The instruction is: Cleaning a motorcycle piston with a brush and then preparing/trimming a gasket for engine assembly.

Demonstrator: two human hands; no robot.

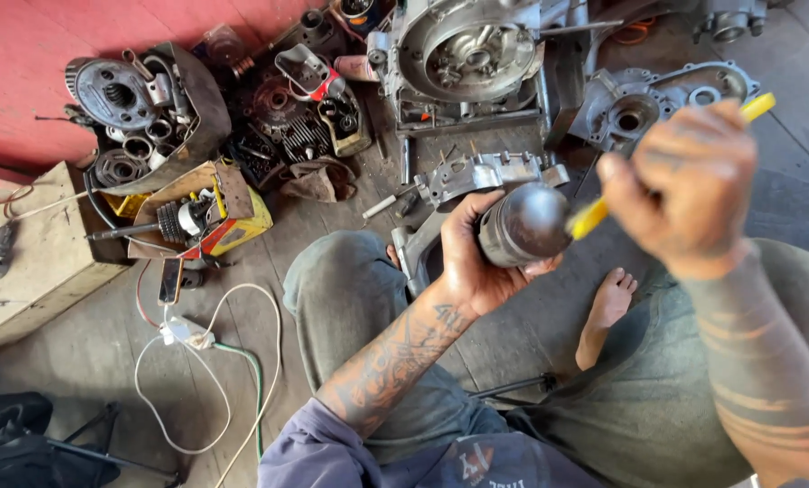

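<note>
Scraping of a dark piston (pixel 523 223) appears to be in hand: it is gripped by the left hand (pixel 473 262) above the lap, long axis roughly level, crown pointing right. A yellow-handled tool (pixel 594 215) is clenched in the right hand (pixel 689 185); steady, controlled pressure is called for next.

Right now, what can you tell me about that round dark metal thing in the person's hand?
It is a piston, a short metal cylinder with a smooth, domed, dark grey top that shines a little. Its side looks darker and grimy. The left hand grips it around its side, fingers wrapped under it, holding it tilted above the person's lap. A yellow-handled tool, held in the right hand, touches its right edge. Behind it on the floor lies a grey engine casing.
</note>
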